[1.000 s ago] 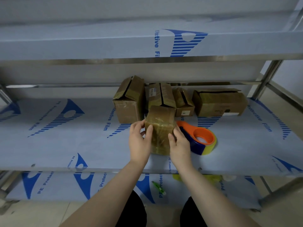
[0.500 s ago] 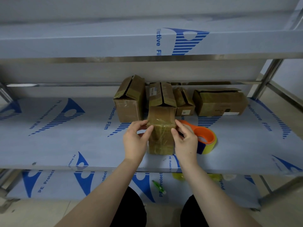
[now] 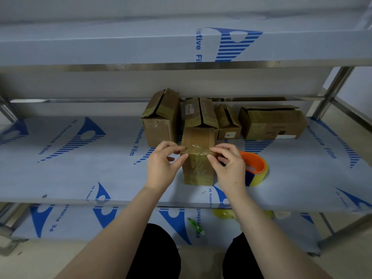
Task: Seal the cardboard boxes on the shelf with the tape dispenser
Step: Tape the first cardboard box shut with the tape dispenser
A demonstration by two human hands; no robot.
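Observation:
A small taped cardboard box [image 3: 198,168] stands upright on the middle shelf [image 3: 80,178]. My left hand [image 3: 163,165] pinches the left end of a crumpled clear tape strip [image 3: 196,151] lying across the box's upper front edge. My right hand [image 3: 228,165] pinches the strip's right end. The orange and blue tape dispenser [image 3: 254,168] with its yellowish roll lies on the shelf just right of my right hand, partly hidden behind it.
Several more cardboard boxes [image 3: 163,119] stand in a row at the back of the shelf, the rightmost [image 3: 273,124] lying flat. An upper shelf [image 3: 141,45] overhangs. On the lower shelf lie a green cutter [image 3: 196,226] and a tape roll [image 3: 224,214].
Both hands have risen from the box's sides to its upper front edge and now pinch the tape strip's ends. The box stands more upright, further back.

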